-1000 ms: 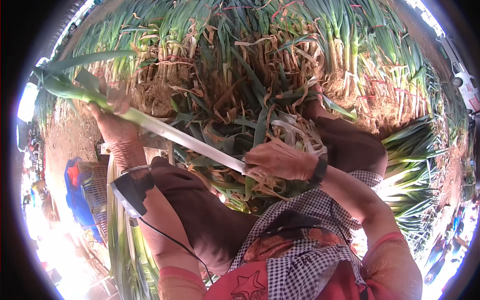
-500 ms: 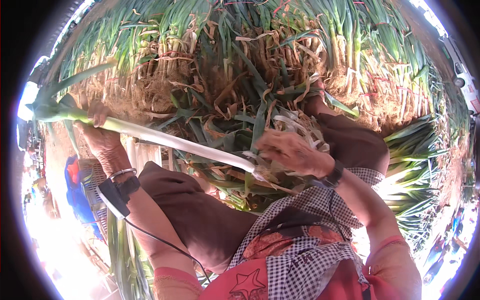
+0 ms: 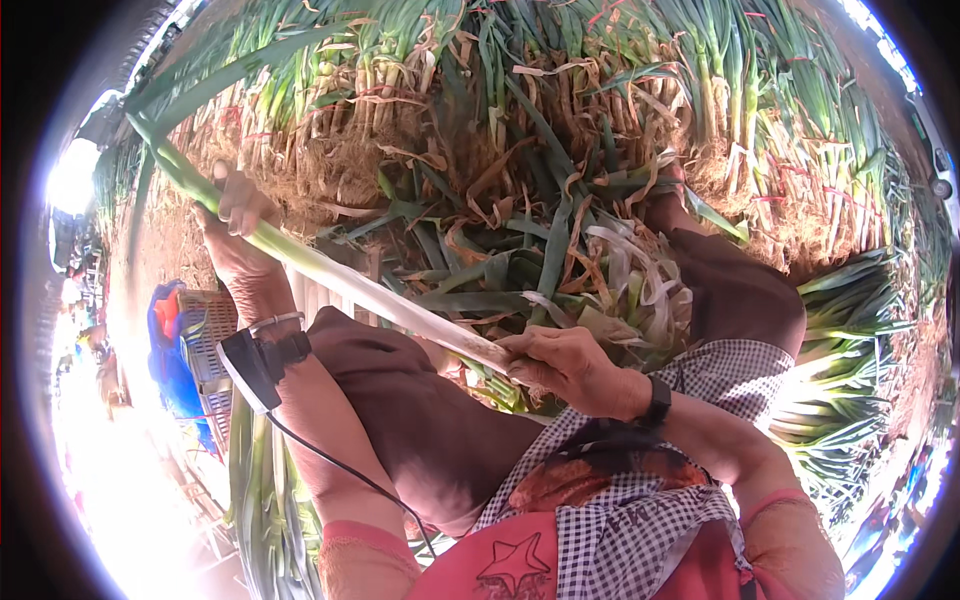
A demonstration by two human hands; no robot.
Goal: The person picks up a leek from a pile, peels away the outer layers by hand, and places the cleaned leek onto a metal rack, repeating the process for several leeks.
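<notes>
A long leek slants across my lap, its green leaves up at the left and its white end down toward the middle. My left hand is wrapped round it where green turns to white. At the white lower end, my right hand is closed, thumb and fingers pinching the stalk's tip; the roots are hidden by the fingers. Beneath and beyond the leek lies a heap of stripped leaves and dry peelings between my legs.
Bundles of rooted leeks tied with red bands stand in a row across the far side. More leeks lie at the right and beside my left arm. A plastic crate with a blue bag is at the left.
My right hand has come down onto the leek's root end and closed on it. The leek's leafy end has swung upward with my left hand, so it slants more steeply.
</notes>
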